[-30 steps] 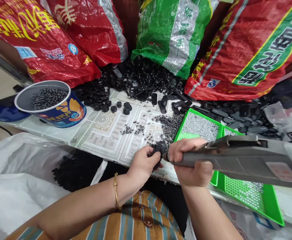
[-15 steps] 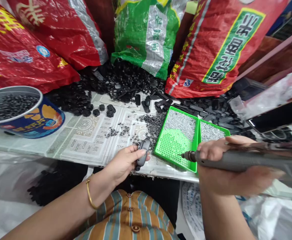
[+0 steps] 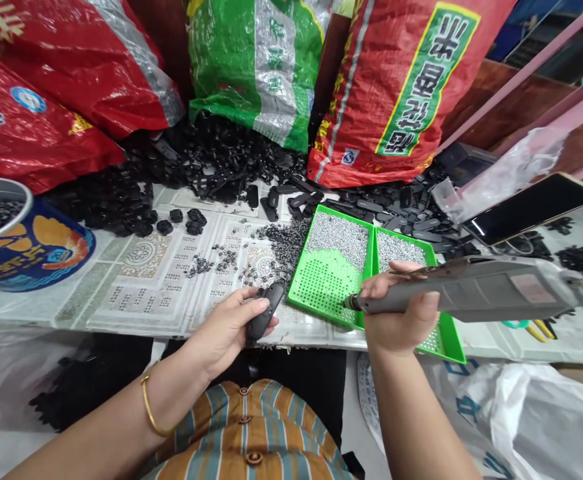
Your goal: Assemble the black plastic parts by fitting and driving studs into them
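Between the thumb and fingers of my left hand (image 3: 236, 320) is a dark grey oblong plastic part (image 3: 267, 310), held tilted just over the table's front edge. My right hand (image 3: 396, 313) is closed around a grey electric screwdriver (image 3: 461, 290) that lies nearly level and points left. Its tip is over the green perforated tray (image 3: 296, 299), at the near part of the left compartment; whether it touches the tray I cannot tell. Small silvery screws (image 3: 338, 233) fill the far part of that compartment, and more screws (image 3: 398, 248) lie in the right one.
Behind are a pile of black plastic parts (image 3: 211, 160), a green sack (image 3: 241, 73) and a red sack (image 3: 396, 87). A blue tub (image 3: 66, 247) of small dark pieces stands left. At right are a phone (image 3: 536, 207) and yellow-handled pliers (image 3: 538, 331). Tiny black pieces (image 3: 286, 250) lie beside the tray.
The view has shifted right. My right hand has turned the screwdriver and its tip sits lower over the tray. The grey part in my left hand has tilted further.
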The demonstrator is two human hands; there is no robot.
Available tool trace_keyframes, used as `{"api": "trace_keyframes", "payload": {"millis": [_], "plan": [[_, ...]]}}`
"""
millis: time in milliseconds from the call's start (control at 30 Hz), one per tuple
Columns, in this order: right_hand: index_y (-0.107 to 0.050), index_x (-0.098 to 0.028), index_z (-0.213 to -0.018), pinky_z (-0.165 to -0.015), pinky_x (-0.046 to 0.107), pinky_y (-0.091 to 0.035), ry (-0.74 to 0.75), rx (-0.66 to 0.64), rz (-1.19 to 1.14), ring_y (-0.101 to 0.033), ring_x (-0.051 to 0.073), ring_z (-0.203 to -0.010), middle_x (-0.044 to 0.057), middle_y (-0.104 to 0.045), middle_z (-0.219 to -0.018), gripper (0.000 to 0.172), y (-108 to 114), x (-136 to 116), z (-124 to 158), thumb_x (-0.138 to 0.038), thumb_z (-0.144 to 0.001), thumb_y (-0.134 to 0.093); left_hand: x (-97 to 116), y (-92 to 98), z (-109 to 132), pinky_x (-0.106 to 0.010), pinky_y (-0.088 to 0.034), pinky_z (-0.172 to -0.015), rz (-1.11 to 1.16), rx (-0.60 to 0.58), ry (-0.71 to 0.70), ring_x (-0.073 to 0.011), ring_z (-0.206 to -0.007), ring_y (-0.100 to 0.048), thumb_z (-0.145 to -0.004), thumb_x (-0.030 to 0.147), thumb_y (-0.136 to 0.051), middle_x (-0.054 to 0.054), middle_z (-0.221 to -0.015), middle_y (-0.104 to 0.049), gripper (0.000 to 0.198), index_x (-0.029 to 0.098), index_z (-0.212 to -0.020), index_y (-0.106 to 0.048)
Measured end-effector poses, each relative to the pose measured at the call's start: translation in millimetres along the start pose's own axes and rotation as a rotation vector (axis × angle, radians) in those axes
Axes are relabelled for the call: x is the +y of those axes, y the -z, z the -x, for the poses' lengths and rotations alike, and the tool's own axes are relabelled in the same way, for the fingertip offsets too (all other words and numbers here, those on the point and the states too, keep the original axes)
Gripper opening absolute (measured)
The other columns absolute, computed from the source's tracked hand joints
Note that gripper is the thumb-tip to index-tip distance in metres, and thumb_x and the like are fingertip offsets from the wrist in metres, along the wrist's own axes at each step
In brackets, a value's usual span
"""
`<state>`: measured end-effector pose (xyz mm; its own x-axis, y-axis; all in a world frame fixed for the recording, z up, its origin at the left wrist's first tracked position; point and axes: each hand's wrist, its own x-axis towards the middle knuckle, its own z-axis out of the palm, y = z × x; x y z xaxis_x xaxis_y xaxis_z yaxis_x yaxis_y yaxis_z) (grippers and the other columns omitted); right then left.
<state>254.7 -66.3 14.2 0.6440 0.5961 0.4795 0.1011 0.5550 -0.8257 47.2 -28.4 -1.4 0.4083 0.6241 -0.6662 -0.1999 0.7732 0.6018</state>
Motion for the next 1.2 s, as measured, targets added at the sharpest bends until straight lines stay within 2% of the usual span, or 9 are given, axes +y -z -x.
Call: {"api": "trace_keyframes", "payload": {"millis": [67,200,300,467,633,833,1033,1200], "plan": [[-0.055,-0.016,-0.085,-0.038,0.026,-0.036,-0.012,-0.008,-0.006,-0.044,0.012,-0.035,-0.006,-0.046,-0.043,0.037,-4.2,2.6,-0.1,-0.050,-0.074,-0.047,1.8,-1.1,1.9,-0.031,-0.053,-0.067,-0.022,-0.051,0.029,-0.0137,-0.062,-0.063,-0.070,0.017,-0.064,-0.002,-0.078,-0.061,0.034,0.019,-0.101,-0.050],[-0.055,-0.016,-0.083,-0.037,0.025,-0.036,-0.037,0.006,0.003,-0.044,0.011,-0.035,-0.006,-0.046,-0.042,0.035,-10.0,7.7,0.3,-0.050,-0.073,-0.048,2.4,-1.3,2.7,-0.031,-0.053,-0.062,-0.049,-0.109,0.031,-0.0137,-0.062,-0.061,-0.070,0.017,-0.063,0.000,-0.070,-0.057,0.024,0.018,-0.089,-0.050],[-0.054,-0.016,-0.084,-0.037,0.025,-0.036,-0.045,0.001,-0.004,-0.044,0.011,-0.035,-0.006,-0.047,-0.043,0.034,-9.8,12.5,0.7,-0.048,-0.074,-0.048,1.0,-1.8,1.5,-0.031,-0.053,-0.062,-0.065,-0.113,0.020,-0.0122,-0.060,-0.059,-0.071,0.021,-0.062,0.000,-0.071,-0.056,0.021,0.018,-0.084,-0.047],[-0.054,-0.017,-0.085,-0.037,0.024,-0.036,-0.052,0.003,-0.004,-0.043,0.010,-0.035,-0.006,-0.046,-0.043,0.032,-7.8,17.8,1.4,-0.046,-0.074,-0.048,-0.9,-6.7,0.2,-0.026,-0.051,-0.055,-0.123,-0.093,-0.005,-0.0107,-0.056,-0.059,-0.072,0.021,-0.061,-0.006,-0.084,-0.062,0.020,0.016,-0.084,-0.046],[-0.055,-0.017,-0.083,-0.038,0.025,-0.036,-0.056,-0.031,0.005,-0.043,0.010,-0.035,-0.006,-0.046,-0.042,0.032,-8.5,17.2,1.7,-0.046,-0.073,-0.048,-1.6,-9.5,-0.5,-0.025,-0.049,-0.049,-0.143,-0.071,-0.038,-0.0116,-0.053,-0.059,-0.071,0.020,-0.058,-0.006,-0.082,-0.062,0.016,0.016,-0.080,-0.046],[-0.054,-0.017,-0.081,-0.038,0.025,-0.035,-0.043,0.013,-0.018,-0.043,0.010,-0.034,-0.007,-0.044,-0.042,0.036,-10.9,8.1,-4.2,-0.051,-0.073,-0.046,-7.0,-7.5,-5.1,-0.025,-0.049,-0.049,-0.147,-0.075,-0.072,-0.0112,-0.055,-0.058,-0.069,0.018,-0.056,-0.005,-0.082,-0.062,0.013,0.016,-0.078,-0.047],[-0.055,-0.018,-0.079,-0.037,0.027,-0.034,-0.113,-0.047,-0.134,-0.044,0.012,-0.033,-0.007,-0.045,-0.041,0.041,-34.2,-15.9,-4.5,-0.058,-0.071,-0.047,-12.9,-8.1,-10.3,-0.025,-0.048,-0.047,-0.120,-0.051,-0.083,-0.0116,-0.052,-0.058,-0.067,0.017,-0.056,-0.005,-0.078,-0.063,0.016,0.017,-0.078,-0.045],[-0.056,-0.019,-0.081,-0.036,0.026,-0.033,-0.175,-0.154,-0.257,-0.042,0.012,-0.033,-0.007,-0.046,-0.041,0.041,-65.1,-24.0,8.7,-0.058,-0.070,-0.050,-13.7,-8.8,-11.9,-0.024,-0.046,-0.043,-0.106,-0.026,-0.093,-0.0129,-0.048,-0.058,-0.065,0.017,-0.056,0.001,-0.062,-0.059,0.017,0.018,-0.077,-0.045]]}}
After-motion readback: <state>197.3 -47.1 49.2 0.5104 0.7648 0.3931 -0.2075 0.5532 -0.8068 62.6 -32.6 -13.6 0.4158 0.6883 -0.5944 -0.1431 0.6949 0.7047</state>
